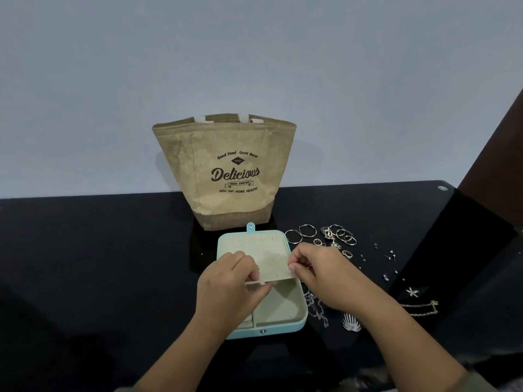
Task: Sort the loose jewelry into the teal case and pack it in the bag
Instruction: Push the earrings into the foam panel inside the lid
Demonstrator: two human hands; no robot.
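The teal case (283, 329) lies open on the black table, its lid flat toward the bag. A beige inner flap (276, 268) is lifted over the case. My left hand (226, 284) pinches the flap's lower left edge. My right hand (319, 274) pinches its right edge, and a small ring-like piece seems to sit by those fingers. The tan bag (226, 171) printed "Delicious" stands open behind the case. Loose jewelry lies to the right: hoops and rings (325, 237), small studs (389, 257), a silver chain (318, 308), a leaf piece (351, 325), a gold chain (420, 308).
The table (99, 250) is glossy black and backs onto a pale wall. A dark brown panel (498, 154) rises at the right edge. A star-shaped piece (412, 291) lies near the gold chain. The table's right corner has a metal fitting (442, 188).
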